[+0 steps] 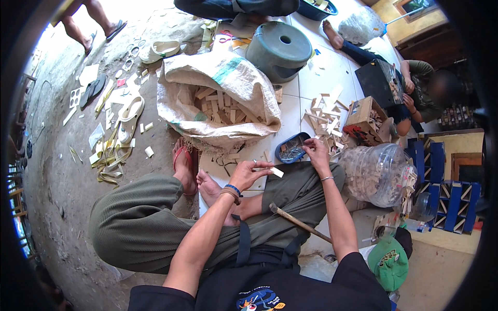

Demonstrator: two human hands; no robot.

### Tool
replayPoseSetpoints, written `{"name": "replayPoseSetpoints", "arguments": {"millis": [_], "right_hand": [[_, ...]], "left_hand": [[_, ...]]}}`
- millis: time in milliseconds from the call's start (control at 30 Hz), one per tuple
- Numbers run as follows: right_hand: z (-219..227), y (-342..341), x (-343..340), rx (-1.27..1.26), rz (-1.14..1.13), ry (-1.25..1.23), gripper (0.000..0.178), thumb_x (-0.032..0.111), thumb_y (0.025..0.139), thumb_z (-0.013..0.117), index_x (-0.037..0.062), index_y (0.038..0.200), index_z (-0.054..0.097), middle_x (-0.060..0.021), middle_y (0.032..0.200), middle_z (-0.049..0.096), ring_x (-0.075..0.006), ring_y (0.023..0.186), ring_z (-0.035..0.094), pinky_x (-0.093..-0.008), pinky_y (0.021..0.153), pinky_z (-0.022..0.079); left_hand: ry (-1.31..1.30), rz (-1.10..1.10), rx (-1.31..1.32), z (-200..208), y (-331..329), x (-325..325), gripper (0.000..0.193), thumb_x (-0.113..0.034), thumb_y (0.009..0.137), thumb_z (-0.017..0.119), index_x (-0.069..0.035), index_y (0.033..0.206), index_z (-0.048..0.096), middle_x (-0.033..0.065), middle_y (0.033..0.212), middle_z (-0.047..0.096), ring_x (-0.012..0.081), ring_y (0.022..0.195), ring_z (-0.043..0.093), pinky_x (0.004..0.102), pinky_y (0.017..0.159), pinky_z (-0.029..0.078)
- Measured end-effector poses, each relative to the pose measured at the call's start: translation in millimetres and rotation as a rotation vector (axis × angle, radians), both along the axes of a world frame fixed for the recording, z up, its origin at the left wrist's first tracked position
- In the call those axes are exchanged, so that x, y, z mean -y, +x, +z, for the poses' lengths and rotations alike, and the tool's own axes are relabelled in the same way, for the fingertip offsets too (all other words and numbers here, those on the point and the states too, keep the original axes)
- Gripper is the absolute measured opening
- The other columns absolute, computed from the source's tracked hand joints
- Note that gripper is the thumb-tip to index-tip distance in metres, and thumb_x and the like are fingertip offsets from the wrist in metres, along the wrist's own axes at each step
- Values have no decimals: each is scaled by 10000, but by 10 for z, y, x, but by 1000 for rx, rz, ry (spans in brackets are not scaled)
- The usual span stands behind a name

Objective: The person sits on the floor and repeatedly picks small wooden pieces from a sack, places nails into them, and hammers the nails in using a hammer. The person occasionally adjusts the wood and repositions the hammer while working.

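My left hand (251, 174) is closed in a pinch on a small flat piece of pale wood (277, 172), held above my lap. My right hand (317, 154) hovers at the right rim of a blue tray (278, 154) filled with thin metal nails (292, 149). Its fingertips are pressed together, and what they hold, if anything, is too small to make out. Across my right thigh lies a wooden stick-like handle (298, 222), one end hidden near my forearm. Beyond the tray sits a loose pile of small wood strips (327, 118).
In front stands a white woven sack (179, 85) of wood pieces, beside an upturned grey-green tub (280, 49). To the right are a cardboard box (365, 115), a clear plastic jug (371, 171) and a green cap (388, 264). Another person sits at the far right by a black box (377, 83).
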State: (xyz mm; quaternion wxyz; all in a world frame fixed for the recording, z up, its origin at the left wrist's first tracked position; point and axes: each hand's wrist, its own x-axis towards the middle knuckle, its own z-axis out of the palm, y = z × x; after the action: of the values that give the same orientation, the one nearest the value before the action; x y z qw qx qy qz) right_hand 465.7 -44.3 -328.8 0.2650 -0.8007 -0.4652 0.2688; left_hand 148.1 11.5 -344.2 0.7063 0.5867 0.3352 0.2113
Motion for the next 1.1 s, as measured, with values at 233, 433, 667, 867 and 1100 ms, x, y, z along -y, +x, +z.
{"name": "replayPoseSetpoints", "arguments": {"millis": [233, 433, 667, 867, 1100], "right_hand": [[-25, -24, -53, 325, 98, 67, 217, 117, 913, 700, 103, 1125, 742, -111, 1010, 768, -313, 963, 734, -394, 819, 568], [-161, 27, -139, 762, 391, -45, 217, 183, 983, 543, 156, 1049, 748, -99, 918, 697, -305, 905, 687, -461, 808, 468], [-201, 38, -163, 653, 422, -70, 492, 326, 1045, 279, 173, 1028, 746, -91, 908, 674, -311, 924, 677, -475, 878, 409], [-195, 55, -169, 697, 484, -100, 300, 258, 1004, 427, 127, 977, 696, -102, 904, 682, -331, 908, 682, -484, 822, 451], [-202, 130, -188, 728, 526, -42, 107, 175, 880, 651, 77, 920, 631, -149, 879, 678, -379, 809, 679, -503, 744, 518]], "left_hand": [[-18, -40, -66, 91, -19, -27, 282, -198, 935, 812, -86, 1194, 800, 33, 1048, 806, 61, 937, 674, 253, 864, 543], [-21, -31, -37, 73, 1, -28, 284, -203, 933, 814, -90, 1193, 801, 32, 1037, 804, 63, 941, 671, 252, 869, 540], [-26, -35, -57, 74, -8, -30, 281, -207, 934, 813, -98, 1193, 802, 32, 1035, 805, 60, 934, 671, 249, 866, 538], [-20, -33, -55, 81, -12, -37, 281, -200, 939, 808, -97, 1200, 799, 28, 1031, 806, 58, 921, 669, 248, 853, 536], [-52, -38, -17, 63, -6, -36, 278, -192, 935, 810, -86, 1192, 800, 32, 1053, 806, 66, 942, 677, 248, 869, 538]]}}
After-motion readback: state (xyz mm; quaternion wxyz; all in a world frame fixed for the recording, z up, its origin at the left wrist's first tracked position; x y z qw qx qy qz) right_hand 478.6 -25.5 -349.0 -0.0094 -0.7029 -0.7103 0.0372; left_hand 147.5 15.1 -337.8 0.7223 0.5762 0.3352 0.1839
